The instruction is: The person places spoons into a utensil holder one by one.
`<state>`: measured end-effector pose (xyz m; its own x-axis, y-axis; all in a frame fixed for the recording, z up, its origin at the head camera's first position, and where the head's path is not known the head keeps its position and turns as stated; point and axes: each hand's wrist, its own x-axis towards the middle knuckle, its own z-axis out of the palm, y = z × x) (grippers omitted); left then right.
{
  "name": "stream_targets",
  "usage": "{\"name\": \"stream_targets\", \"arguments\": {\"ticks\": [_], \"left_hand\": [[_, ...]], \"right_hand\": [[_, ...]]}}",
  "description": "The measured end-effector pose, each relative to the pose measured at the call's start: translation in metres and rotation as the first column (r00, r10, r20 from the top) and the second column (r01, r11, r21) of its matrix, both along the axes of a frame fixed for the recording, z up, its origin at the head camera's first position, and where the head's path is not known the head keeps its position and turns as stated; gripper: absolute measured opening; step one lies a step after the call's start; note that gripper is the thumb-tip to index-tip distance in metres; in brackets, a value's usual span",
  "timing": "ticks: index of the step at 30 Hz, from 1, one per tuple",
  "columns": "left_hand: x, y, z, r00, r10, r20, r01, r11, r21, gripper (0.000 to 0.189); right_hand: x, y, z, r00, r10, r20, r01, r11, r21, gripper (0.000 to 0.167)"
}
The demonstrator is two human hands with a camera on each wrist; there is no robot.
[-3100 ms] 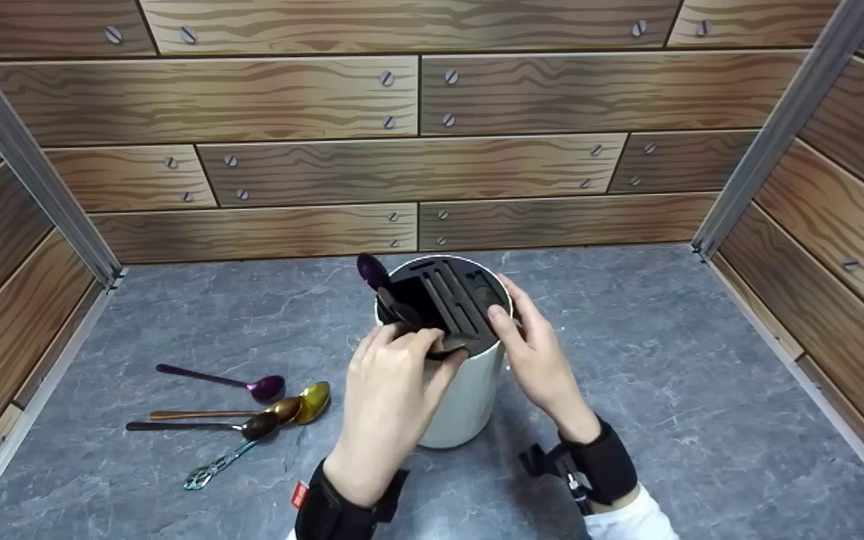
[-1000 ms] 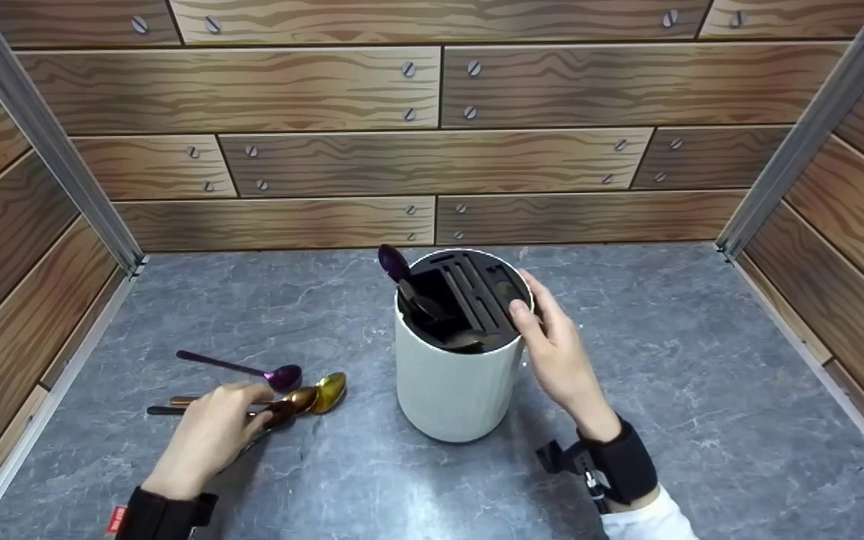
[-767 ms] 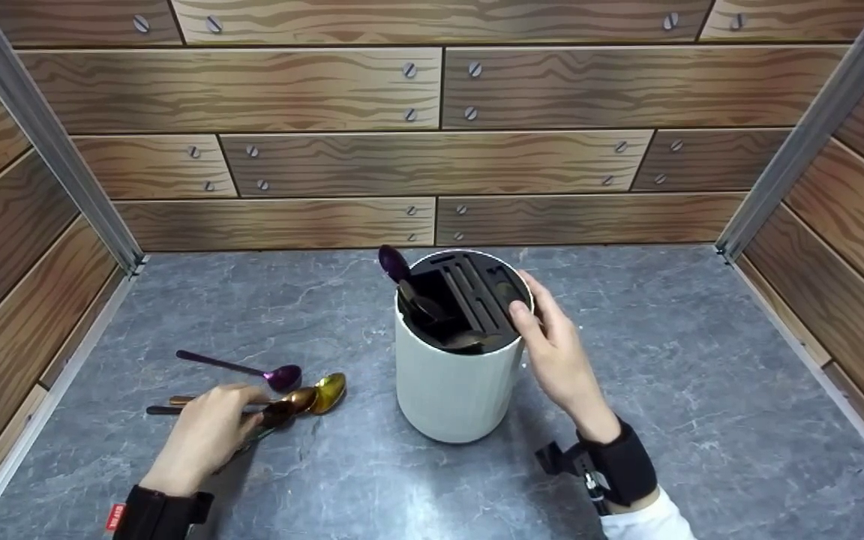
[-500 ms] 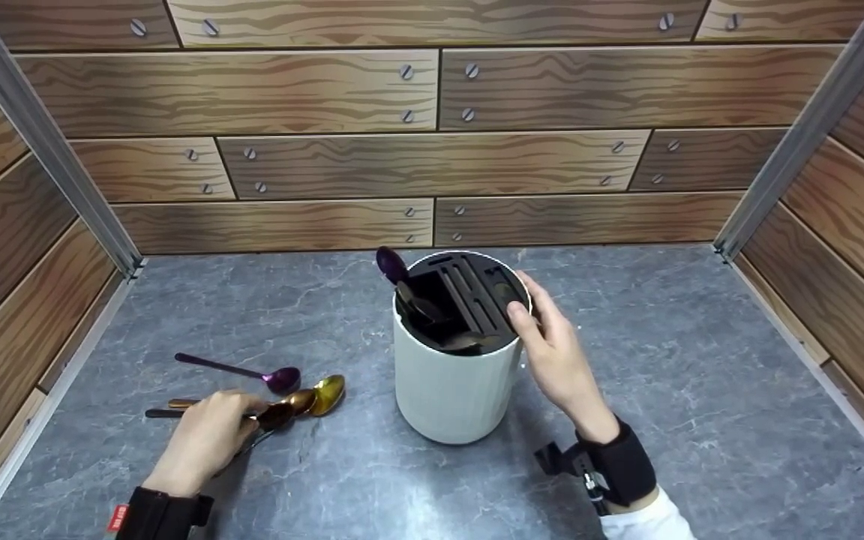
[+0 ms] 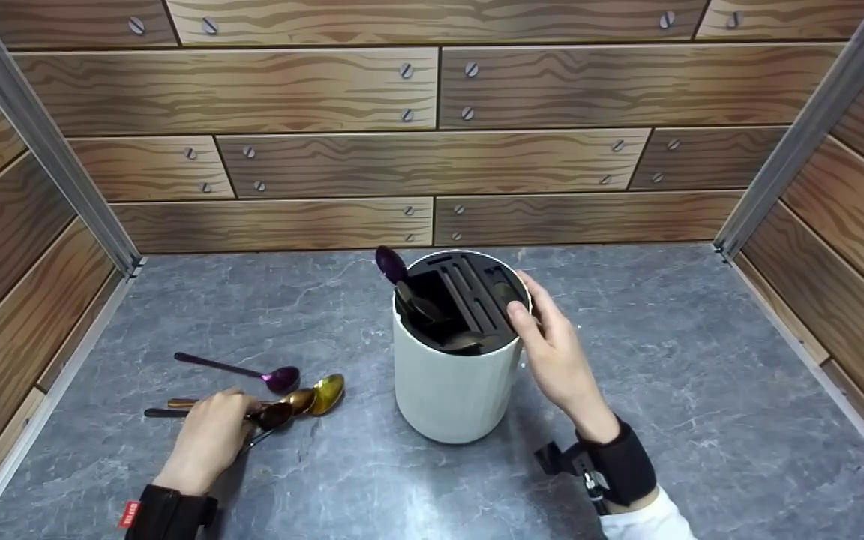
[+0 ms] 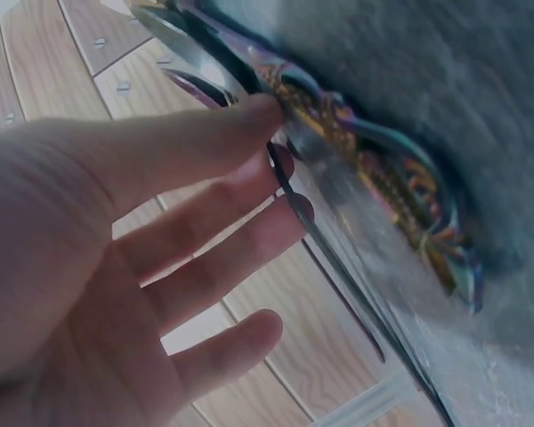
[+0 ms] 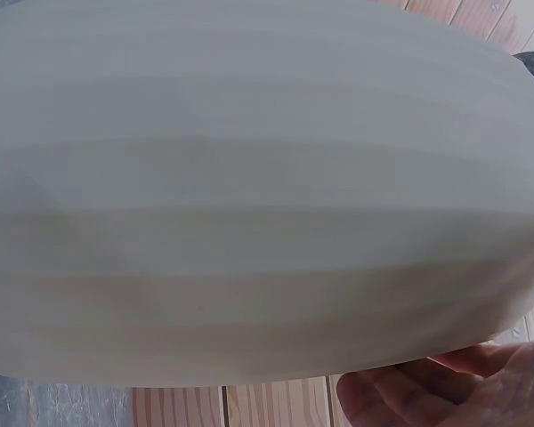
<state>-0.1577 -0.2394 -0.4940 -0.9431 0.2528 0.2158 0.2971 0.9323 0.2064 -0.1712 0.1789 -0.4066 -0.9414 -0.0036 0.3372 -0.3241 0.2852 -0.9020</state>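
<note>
Low at the table's left, my left hand (image 5: pixel 211 435) pinches a black spoon (image 5: pixel 164 412) near its neck, thumb against the other fingertips. In the left wrist view, the iridescent ornate handle of another spoon (image 6: pixel 365 165) lies beside the thumb tip. A copper spoon (image 5: pixel 300 400) and a gold spoon (image 5: pixel 327 394) overlap just beyond, and a purple spoon (image 5: pixel 280 379) lies behind them. My right hand (image 5: pixel 556 356) grips the white utensil holder (image 5: pixel 454 397) at its right side, thumb at the rim, other fingers around the wall and partly hidden.
The holder's black slotted insert (image 5: pixel 469 289) has a large opening on its left. Several spoons stand in it, among them a dark purple spoon (image 5: pixel 390 262) leaning out over the rim. Wood-patterned walls (image 5: pixel 312 161) enclose the grey marbled table (image 5: pixel 702 420) at back and sides.
My left hand has left the holder's front rim, where a spoon now rests, and come down left to the spoons on the table. My right hand keeps its grip on the holder.
</note>
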Motion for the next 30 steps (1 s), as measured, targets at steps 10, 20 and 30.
{"name": "stream_targets", "arguments": {"ticks": [10,20,30], "left_hand": [[0.000,0.003,0.001,0.999,0.036,0.012,-0.036,0.999,-0.012,0.015],[-0.001,0.001,-0.001,1.000,0.012,0.005,-0.012,0.999,-0.044,0.016],[0.000,-0.003,0.010,0.993,-0.021,0.114,0.019,1.000,0.021,0.023]], "right_hand": [[0.000,-0.001,0.001,1.000,0.001,0.004,-0.001,1.000,-0.006,0.049],[0.000,-0.001,0.000,1.000,-0.001,0.002,0.001,1.000,-0.007,0.049],[-0.001,-0.001,-0.001,1.000,-0.013,-0.007,0.013,1.000,0.007,0.049]]}}
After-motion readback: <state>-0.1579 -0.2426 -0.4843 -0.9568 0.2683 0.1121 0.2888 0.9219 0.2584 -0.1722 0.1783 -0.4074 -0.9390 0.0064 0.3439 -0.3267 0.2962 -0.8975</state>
